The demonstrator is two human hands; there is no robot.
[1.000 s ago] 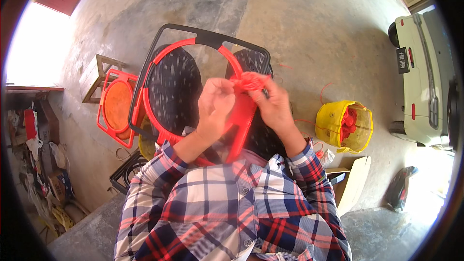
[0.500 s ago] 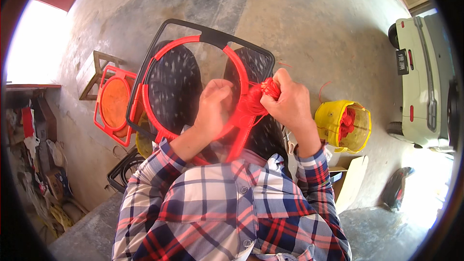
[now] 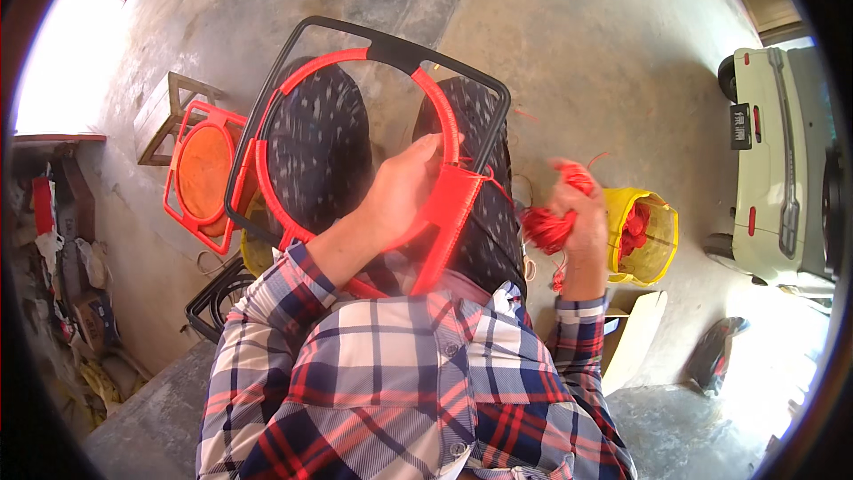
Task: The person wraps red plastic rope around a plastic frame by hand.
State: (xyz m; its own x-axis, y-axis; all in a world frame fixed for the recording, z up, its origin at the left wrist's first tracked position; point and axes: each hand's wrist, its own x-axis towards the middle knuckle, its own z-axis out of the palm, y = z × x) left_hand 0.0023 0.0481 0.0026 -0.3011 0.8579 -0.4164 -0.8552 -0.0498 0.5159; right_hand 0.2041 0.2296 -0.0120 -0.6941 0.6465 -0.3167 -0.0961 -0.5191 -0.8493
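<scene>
Over my lap lies a black frame [image 3: 395, 52] with an inner ring [image 3: 435, 107] wrapped in red cord along much of its rim. From inside the ring, my left hand [image 3: 404, 188] grips its right side, fingertips partly hidden by the wrapped band. My right hand [image 3: 582, 218], out to the right and blurred, is closed round a bundle of red cord [image 3: 548, 229]. A strand of the cord runs from the frame's right side toward that bundle. The red-wrapped corner piece [image 3: 453, 200] sits just right of my left hand.
At the left, a red frame with an orange round center [image 3: 203, 173] leans by a wooden stool [image 3: 164, 116]. A yellow bucket [image 3: 671, 240] with red cord inside stands at the right, near a cardboard box [image 3: 640, 338]. A pale vehicle [image 3: 766, 160] is parked far right.
My right hand has pulled away from the ring to the right, taking the cord bundle along. My left hand has shifted slightly right, onto the ring's side.
</scene>
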